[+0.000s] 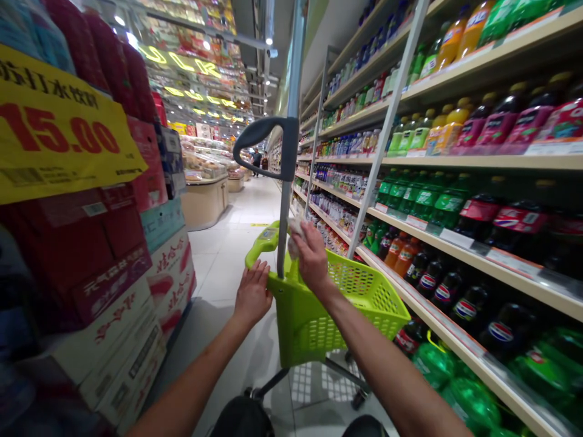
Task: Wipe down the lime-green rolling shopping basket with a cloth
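A lime-green shopping cart (303, 334) with perforated basket walls stands right in front of me. From it rises a tall grey pole (286, 206) with a dark grey loop handle (259, 147). My left hand (254, 292) grips the cart's near left rim, fingers curled over the edge beside the green child-seat-like handle (262, 246). In my right hand (312, 256) is a crumpled whitish cloth or tissue (297, 233), pinched just right of the pole above the basket. Whether the cloth touches the pole, I cannot tell.
Shelves of bottled drinks (437, 200) line the right side, close to the basket. Stacked drink cartons (122, 346) with a yellow price sign (64, 130) stand on the left. A tiled aisle (218, 255) leads ahead past display counters (204, 200); a person (257, 161) is far off.
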Demonstrator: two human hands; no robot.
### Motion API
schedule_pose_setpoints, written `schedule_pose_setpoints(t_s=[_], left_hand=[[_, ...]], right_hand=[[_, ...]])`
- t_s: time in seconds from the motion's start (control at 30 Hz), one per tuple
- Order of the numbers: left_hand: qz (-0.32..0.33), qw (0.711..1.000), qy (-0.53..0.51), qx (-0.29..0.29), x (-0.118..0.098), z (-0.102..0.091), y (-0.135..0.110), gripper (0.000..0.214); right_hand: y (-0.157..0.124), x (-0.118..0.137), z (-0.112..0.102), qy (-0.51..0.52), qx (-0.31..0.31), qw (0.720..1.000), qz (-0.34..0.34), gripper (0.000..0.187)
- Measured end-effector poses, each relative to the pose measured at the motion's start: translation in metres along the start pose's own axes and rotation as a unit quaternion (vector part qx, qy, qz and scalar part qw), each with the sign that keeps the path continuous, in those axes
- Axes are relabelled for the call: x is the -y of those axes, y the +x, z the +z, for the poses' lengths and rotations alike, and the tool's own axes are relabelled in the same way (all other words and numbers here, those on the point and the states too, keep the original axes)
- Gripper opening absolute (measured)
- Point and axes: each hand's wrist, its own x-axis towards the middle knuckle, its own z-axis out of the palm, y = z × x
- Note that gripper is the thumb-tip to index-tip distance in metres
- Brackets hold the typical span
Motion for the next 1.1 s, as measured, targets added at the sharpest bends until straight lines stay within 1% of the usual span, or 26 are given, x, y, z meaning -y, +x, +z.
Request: schedule_pose_setpoints(t_s=[0.07,0.1,0.13,0.17,0.2,0.3,0.37,0.4,0.43,0.57,0.6,0.63,0.7,0.8,0.87,0.93,0.97,1.0,1.03,1.1], left_hand=[[0.012,1.000,-0.002,0.012,0.000,-0.001,0.000,0.053],[0.020,1.000,-0.002,0.018,-0.001,-0.002,0.001,0.054],[0.026,0.999,-0.001,0.022,-0.001,-0.002,0.001,0.055],[0.028,0.999,0.001,0.024,-0.001,-0.002,0.000,0.055],[0.026,0.999,0.004,0.024,-0.001,-0.003,0.000,0.056],[0.020,0.999,0.011,0.028,-0.002,-0.002,-0.001,0.052],[0.029,0.999,0.010,0.031,-0.002,-0.002,-0.001,0.049],[0.035,0.999,0.008,0.032,-0.002,-0.001,-0.002,0.049],[0.039,0.999,0.005,0.032,-0.002,-0.001,-0.002,0.051],[0.045,0.999,-0.002,0.025,-0.003,0.000,-0.003,0.058],[0.047,0.999,-0.005,0.024,-0.003,0.000,-0.003,0.058],[0.051,0.998,-0.009,0.026,-0.004,0.000,-0.003,0.058],[0.059,0.998,-0.015,0.031,-0.005,0.000,-0.003,0.059],[0.063,0.997,-0.019,0.035,-0.006,-0.001,-0.003,0.059],[0.055,0.998,-0.018,0.034,-0.007,-0.002,-0.002,0.058],[0.052,0.998,-0.017,0.038,-0.007,-0.002,-0.001,0.058],[0.053,0.998,-0.017,0.042,-0.007,-0.003,-0.001,0.057],[0.054,0.997,-0.017,0.046,-0.008,-0.003,-0.001,0.057],[0.055,0.997,-0.016,0.048,-0.008,-0.003,-0.001,0.057],[0.054,0.997,-0.013,0.045,-0.009,-0.002,-0.002,0.056]], right_hand=[[0.044,0.000,0.003,-0.025,0.013,0.998,-0.060,0.036],[0.056,0.001,0.006,-0.032,0.028,0.995,-0.089,0.036],[0.059,0.001,0.009,-0.036,0.052,0.991,-0.118,0.036],[0.053,0.002,0.013,-0.036,0.077,0.986,-0.147,0.036],[0.039,0.003,0.017,-0.031,0.104,0.978,-0.176,0.035],[-0.023,0.004,0.024,-0.006,0.173,0.954,-0.246,0.034],[-0.053,0.003,0.025,-0.002,0.186,0.954,-0.236,0.034],[-0.059,0.003,0.025,0.002,0.188,0.956,-0.227,0.033],[-0.059,0.002,0.024,0.005,0.185,0.959,-0.214,0.033],[-0.038,0.001,0.021,0.031,0.155,0.973,-0.170,0.030],[-0.040,0.002,0.020,0.039,0.153,0.974,-0.160,0.030],[-0.048,0.004,0.019,0.047,0.156,0.975,-0.148,0.031],[-0.080,0.009,0.017,0.056,0.174,0.978,-0.105,0.033],[-0.150,0.016,0.014,0.056,0.206,0.977,-0.018,0.035],[-0.192,0.020,0.012,0.059,0.238,0.970,-0.001,0.036],[-0.216,0.023,0.009,0.061,0.261,0.963,-0.014,0.036],[-0.219,0.024,0.007,0.060,0.260,0.964,-0.021,0.036],[-0.216,0.025,0.005,0.058,0.247,0.967,-0.023,0.036],[-0.208,0.025,0.004,0.054,0.227,0.972,-0.019,0.035],[-0.182,0.024,0.003,0.047,0.183,0.982,0.005,0.034]])
